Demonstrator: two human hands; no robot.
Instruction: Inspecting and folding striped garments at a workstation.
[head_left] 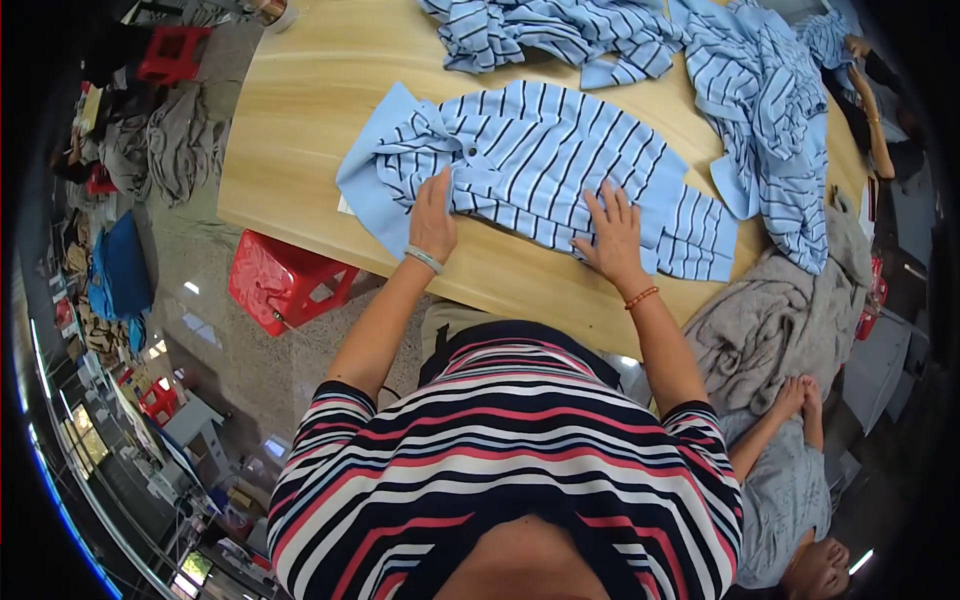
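Observation:
A light-blue knit shirt (555, 140) with black and white stripes lies folded lengthwise on the wooden table in front of me. Its plain blue collar (365, 150) spreads at the left, and a dark button shows near the opening. Close to that button, my left hand (432, 220) has its fingers drawn together on the fabric; the fingertips are partly hidden. Farther right, my right hand (613, 235) rests on the shirt near a plain blue band, palm down with fingers spread. A striped part sticks out beyond that band.
More striped blue shirts (755, 100) lie heaped along the table's (300, 100) far and right sides. A red stool (275, 280) stands by the left edge. Grey fabric (780, 310) is piled at the right, beside a seated person (785, 490). Another person's arm (875, 125) reaches in at far right.

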